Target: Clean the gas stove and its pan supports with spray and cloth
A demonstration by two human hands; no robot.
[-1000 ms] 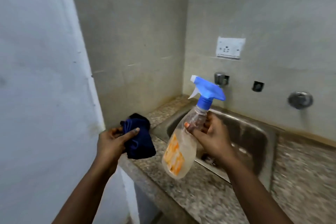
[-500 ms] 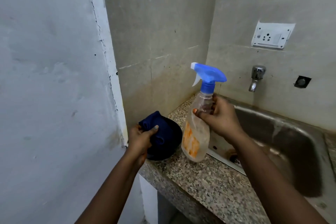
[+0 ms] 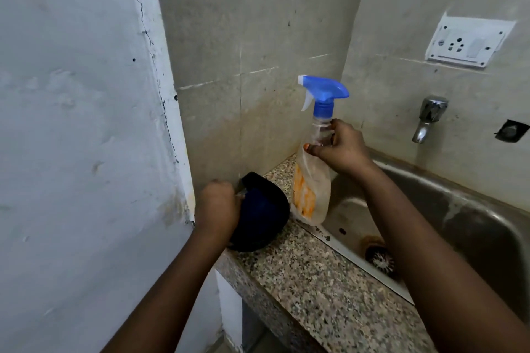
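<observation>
While you stand at the corner where the cracked white-painted wall (image 3: 80,123) meets the grey tiled walls, the speckled granite countertop (image 3: 309,275) runs ahead of you with a stainless steel sink basin (image 3: 464,218) set into it on the right, its round drain strainer (image 3: 380,258) showing near the front. On the far tiles sit a white rectangular wall socket plate (image 3: 470,41) and, below it, a chrome wall tap (image 3: 428,119) over the basin. Your dark blue bundled cloth (image 3: 263,212) lies on the counter's left end, against the wall corner, and your left hand (image 3: 219,209) is on its left side with the fingers curled onto the fabric; you cannot tell how firmly they grip. Just beside the cloth, the clear plastic spray bottle with an orange label and blue trigger head (image 3: 314,180) stands upright at the sink's rim, its base at the counter edge. Your right hand (image 3: 342,149) wraps its neck, fingers clamped around the clear plastic below the blue collar.
</observation>
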